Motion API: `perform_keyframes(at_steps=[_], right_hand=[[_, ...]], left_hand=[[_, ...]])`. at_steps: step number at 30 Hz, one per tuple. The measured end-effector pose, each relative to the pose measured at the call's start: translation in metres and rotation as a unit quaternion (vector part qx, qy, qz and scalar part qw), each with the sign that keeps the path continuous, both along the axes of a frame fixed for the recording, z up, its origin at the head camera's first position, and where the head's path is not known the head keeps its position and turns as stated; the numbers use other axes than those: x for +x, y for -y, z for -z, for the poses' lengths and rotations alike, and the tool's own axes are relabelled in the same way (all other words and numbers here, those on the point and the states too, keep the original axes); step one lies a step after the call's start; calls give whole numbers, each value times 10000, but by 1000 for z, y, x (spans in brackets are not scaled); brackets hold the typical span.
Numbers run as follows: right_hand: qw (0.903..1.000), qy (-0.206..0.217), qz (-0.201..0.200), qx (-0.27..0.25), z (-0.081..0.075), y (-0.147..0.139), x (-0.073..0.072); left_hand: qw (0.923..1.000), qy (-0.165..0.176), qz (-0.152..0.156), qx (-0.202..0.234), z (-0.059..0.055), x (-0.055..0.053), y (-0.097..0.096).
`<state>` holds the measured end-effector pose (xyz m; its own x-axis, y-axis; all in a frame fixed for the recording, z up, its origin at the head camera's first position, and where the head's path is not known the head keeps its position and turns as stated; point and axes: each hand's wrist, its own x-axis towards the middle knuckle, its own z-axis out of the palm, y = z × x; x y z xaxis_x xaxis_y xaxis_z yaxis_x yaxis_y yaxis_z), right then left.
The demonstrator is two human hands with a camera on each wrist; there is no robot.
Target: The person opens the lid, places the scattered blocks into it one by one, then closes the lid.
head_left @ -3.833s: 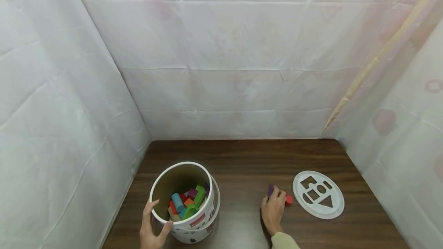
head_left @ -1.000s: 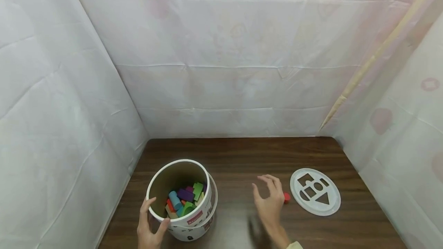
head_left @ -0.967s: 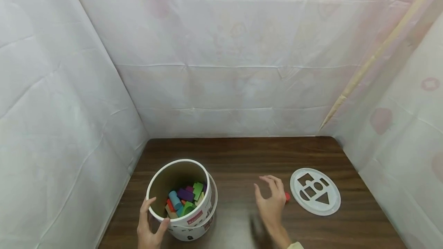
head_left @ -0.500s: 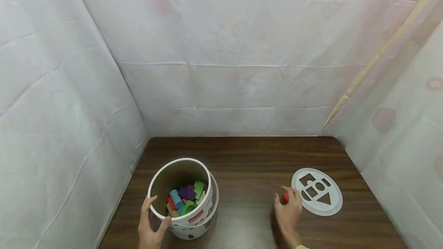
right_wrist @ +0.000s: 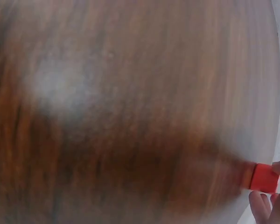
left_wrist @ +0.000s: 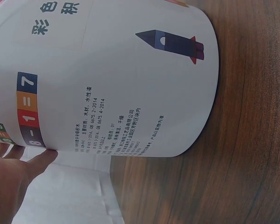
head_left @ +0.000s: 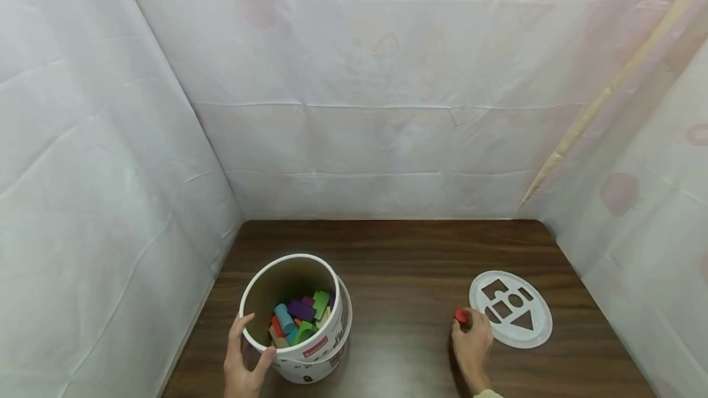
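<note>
My left hand (head_left: 243,361) grips the near-left rim of a white bucket (head_left: 310,370), fingers and thumb spread along it. Inside lie several coloured building blocks, among them a purple block (head_left: 301,310), a blue cylinder (head_left: 284,319) and a green block (head_left: 320,304). In the left wrist view, the printed bucket wall (left_wrist: 130,84) fills much of the frame and my fingers (left_wrist: 39,163) lie against it. Over on the right, my right hand (head_left: 472,346) pinches a small red block (head_left: 461,316) between thumb and fingers; the right wrist view shows this red block (right_wrist: 265,178) at its edge.
A white lid (head_left: 533,338) with cut-out shapes lies flat on the dark wooden table (head_left: 398,263), just right of my right hand. White sheeting (head_left: 354,140) walls in the table's back and both sides.
The purple block, earlier in my right hand, lies in the bucket. Since then that hand has moved right and taken hold of the red block. My left hand stays at the bucket rim.
</note>
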<state>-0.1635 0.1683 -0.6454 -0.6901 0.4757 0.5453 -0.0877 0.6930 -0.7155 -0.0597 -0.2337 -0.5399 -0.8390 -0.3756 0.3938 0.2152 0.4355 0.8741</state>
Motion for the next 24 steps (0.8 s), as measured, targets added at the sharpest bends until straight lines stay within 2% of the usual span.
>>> perform_keyframes(at_steps=[5,8,12,15,18,24], right_hand=[[9999,109,-46,7,2,-1,0],[9997,226,-49,-20,2,-1,-2],[9996,184,-99,-179,-8,2,-4],[9988,-150,-340,-327,-27,11,-5],[9946,-498,-724,-545,-54,24,-6],[9790,-631,-1460,-1273,-111,52,-6]], left_hand=[[9998,-170,83,-6,0,0,0],[9999,-136,56,-32,0,0,0],[9997,-203,79,-54,3,0,0],[9995,-282,105,-62,3,0,1],[9998,-176,51,-67,0,0,0],[10000,-7,28,-57,-2,1,0]])
